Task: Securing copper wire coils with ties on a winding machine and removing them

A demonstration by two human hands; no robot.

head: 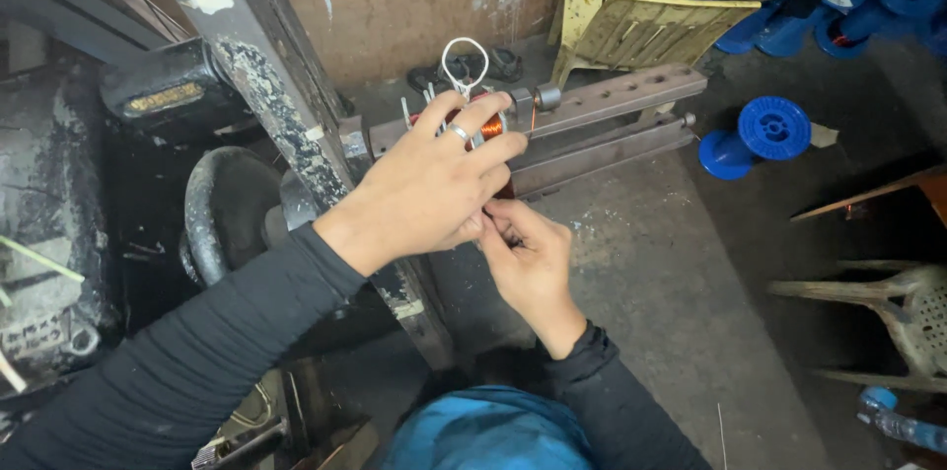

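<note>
Head view, centre of the frame: the left hand (pixel 434 184) lies cupped over the copper coil (pixel 492 124) on the slotted metal bar (pixel 612 95), seemingly steadying it, while the right hand (pixel 528 258) just below pinches something hidden, perhaps wire.

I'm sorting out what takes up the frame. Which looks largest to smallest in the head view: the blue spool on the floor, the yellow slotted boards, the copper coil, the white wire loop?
1. Yellow slotted boards.
2. Blue spool.
3. White wire loop and copper coil: unsure, since the left hand covers most of the coil.
</note>
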